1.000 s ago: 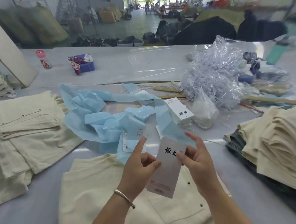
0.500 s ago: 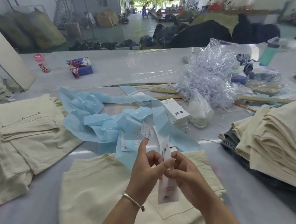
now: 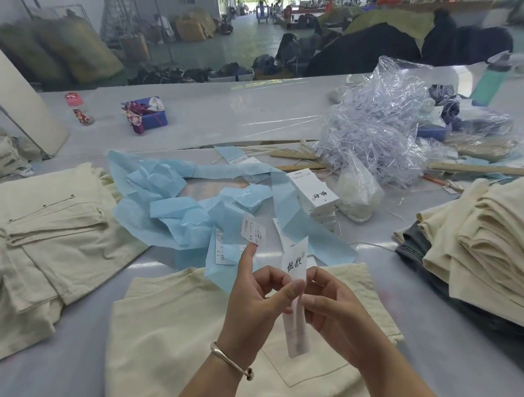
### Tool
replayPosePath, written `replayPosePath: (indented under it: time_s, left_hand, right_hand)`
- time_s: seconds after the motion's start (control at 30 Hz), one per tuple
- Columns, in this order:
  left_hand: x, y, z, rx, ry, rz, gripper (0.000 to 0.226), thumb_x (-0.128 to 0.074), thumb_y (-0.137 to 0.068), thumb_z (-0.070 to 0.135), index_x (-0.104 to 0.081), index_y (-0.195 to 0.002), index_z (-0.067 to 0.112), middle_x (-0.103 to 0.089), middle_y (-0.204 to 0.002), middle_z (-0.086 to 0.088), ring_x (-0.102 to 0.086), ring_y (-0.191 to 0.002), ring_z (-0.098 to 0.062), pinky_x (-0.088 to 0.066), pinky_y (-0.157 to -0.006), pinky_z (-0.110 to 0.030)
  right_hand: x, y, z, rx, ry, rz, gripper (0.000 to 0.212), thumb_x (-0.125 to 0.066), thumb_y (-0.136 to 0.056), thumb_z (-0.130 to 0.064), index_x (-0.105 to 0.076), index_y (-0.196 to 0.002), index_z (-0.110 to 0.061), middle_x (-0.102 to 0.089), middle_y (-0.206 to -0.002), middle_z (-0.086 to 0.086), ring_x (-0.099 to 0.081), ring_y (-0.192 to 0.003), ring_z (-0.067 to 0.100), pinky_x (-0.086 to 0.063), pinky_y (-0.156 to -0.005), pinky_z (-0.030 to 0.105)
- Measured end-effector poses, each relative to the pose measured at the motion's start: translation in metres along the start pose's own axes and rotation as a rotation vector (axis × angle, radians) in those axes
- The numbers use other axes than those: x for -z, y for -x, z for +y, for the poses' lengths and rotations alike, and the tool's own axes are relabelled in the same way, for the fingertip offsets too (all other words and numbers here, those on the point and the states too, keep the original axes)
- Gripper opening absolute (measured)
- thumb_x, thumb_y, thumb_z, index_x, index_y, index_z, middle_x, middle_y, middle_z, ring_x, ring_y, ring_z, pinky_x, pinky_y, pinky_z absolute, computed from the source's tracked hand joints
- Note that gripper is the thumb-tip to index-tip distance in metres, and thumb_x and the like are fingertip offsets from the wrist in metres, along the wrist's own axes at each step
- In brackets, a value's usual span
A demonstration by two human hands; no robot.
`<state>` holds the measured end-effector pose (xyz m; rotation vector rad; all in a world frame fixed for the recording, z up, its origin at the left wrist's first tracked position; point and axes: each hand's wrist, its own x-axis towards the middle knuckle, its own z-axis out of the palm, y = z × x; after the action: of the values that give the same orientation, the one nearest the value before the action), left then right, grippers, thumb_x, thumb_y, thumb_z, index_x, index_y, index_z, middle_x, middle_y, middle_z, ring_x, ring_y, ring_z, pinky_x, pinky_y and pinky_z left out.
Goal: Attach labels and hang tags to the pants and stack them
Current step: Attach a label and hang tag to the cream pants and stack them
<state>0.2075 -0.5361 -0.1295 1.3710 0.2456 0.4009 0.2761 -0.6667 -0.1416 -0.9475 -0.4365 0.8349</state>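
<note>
Head view: both hands pinch a stiff white hang tag [image 3: 295, 262].

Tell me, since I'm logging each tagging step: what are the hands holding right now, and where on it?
Both the left hand and right hand pinch the white hang tag around its middle. A small sticker sits on the left index fingertip.

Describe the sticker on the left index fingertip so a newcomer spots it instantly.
Start at the cream pants lying nearest the camera; both hands hover above them. The left hand points its index finger up, and the sticker sits on its tip. Unlike the tall hang tag beside it, it's small and finely printed.
</note>
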Motion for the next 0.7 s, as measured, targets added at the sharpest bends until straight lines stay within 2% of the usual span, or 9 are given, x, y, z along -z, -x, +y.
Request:
replayPosePath:
  time_s: [0.13,0.23,0.3,0.4,0.43,0.5,0.57,0.6,0.7]
  left_hand:
    - [-0.001,-0.005,-0.003,0.007,-0.059,0.016,0.101,-0.085,-0.054,0.040,-0.022,-0.133,0.042,-0.061,-0.072,-0.008,-0.058,-0.068,-0.028,-0.050,-0.060,-0.031]
    - [-0.001,-0.007,-0.004,-0.005,-0.066,0.014,0.093,-0.084,-0.060,0.036,-0.023,-0.129,0.046,-0.067,-0.075,-0.008,-0.063,-0.070,-0.022,-0.052,-0.066,-0.031]
    - [-0.001,-0.010,-0.007,-0.005,-0.041,0.019,0.088,-0.082,-0.066,0.025,-0.024,-0.129,0.044,-0.069,-0.076,-0.007,-0.065,-0.069,-0.019,-0.053,-0.064,-0.028]
    - [-0.001,-0.014,-0.012,0.005,-0.037,0.039,0.082,-0.072,-0.070,0.013,-0.025,-0.129,0.044,-0.068,-0.074,-0.006,-0.064,-0.067,-0.019,-0.054,-0.063,-0.029]
    - [-0.001,-0.016,-0.013,-0.007,-0.087,0.062,0.082,-0.070,-0.070,0.013,-0.024,-0.130,0.044,-0.067,-0.073,-0.006,-0.064,-0.068,-0.019,-0.055,-0.065,-0.034]
    - [0.002,-0.019,-0.014,-0.071,-0.261,0.143,0.085,-0.066,-0.071,0.015,-0.019,-0.139,0.038,-0.063,-0.070,-0.006,-0.061,-0.068,-0.018,-0.056,-0.067,-0.046]
    - [0.010,-0.021,-0.014,-0.127,-0.392,0.248,0.089,-0.063,-0.074,0.012,-0.015,-0.148,0.029,-0.057,-0.067,-0.005,-0.055,-0.063,-0.016,-0.054,-0.066,-0.050]
    - [0.016,-0.022,-0.015,-0.139,-0.420,0.292,0.088,-0.063,-0.079,0.008,-0.014,-0.149,0.029,-0.054,-0.065,-0.004,-0.053,-0.062,-0.019,-0.053,-0.065,-0.050]
    - [0.036,-0.024,-0.014,-0.144,-0.478,0.367,0.082,-0.060,-0.089,-0.001,-0.014,-0.146,0.036,-0.053,-0.064,-0.002,-0.056,-0.065,-0.031,-0.053,-0.061,-0.045]
  right_hand:
    - [0.004,-0.002,0.001,-0.008,-0.002,-0.021,0.034,-0.078,-0.070,-0.009,-0.052,-0.093,-0.005,-0.052,-0.084,0.020,-0.047,-0.075,0.030,-0.042,-0.064,0.032]
    - [0.010,-0.006,0.001,-0.005,-0.008,-0.011,0.040,-0.078,-0.070,-0.010,-0.052,-0.099,-0.001,-0.049,-0.090,0.023,-0.040,-0.084,0.036,-0.036,-0.073,0.042]
    - [0.016,-0.008,0.000,-0.012,-0.024,-0.010,0.039,-0.075,-0.070,-0.008,-0.052,-0.102,0.001,-0.049,-0.094,0.023,-0.044,-0.086,0.036,-0.033,-0.079,0.046]
    - [0.022,-0.012,0.000,-0.043,-0.039,0.014,0.030,-0.065,-0.069,-0.001,-0.056,-0.098,0.002,-0.059,-0.094,0.022,-0.058,-0.083,0.031,-0.045,-0.078,0.040]
    - [0.023,-0.015,0.002,-0.045,-0.007,0.074,0.027,-0.063,-0.067,0.001,-0.057,-0.093,0.000,-0.061,-0.091,0.021,-0.060,-0.080,0.028,-0.048,-0.074,0.035]
    - [0.031,-0.026,0.007,-0.027,0.156,0.299,0.023,-0.064,-0.066,0.002,-0.059,-0.086,-0.008,-0.063,-0.078,0.013,-0.058,-0.072,0.023,-0.047,-0.065,0.028]
    - [0.046,-0.043,0.010,0.014,0.350,0.570,0.027,-0.069,-0.072,0.005,-0.059,-0.090,-0.012,-0.057,-0.066,0.007,-0.054,-0.068,0.022,-0.044,-0.065,0.032]
    - [0.055,-0.053,0.009,0.042,0.400,0.648,0.027,-0.068,-0.076,0.006,-0.058,-0.091,-0.013,-0.056,-0.065,0.005,-0.053,-0.068,0.021,-0.044,-0.067,0.034]
    - [0.077,-0.090,0.003,0.109,0.496,0.687,0.021,-0.068,-0.081,0.003,-0.058,-0.086,-0.015,-0.063,-0.065,0.002,-0.059,-0.065,0.021,-0.047,-0.066,0.035]
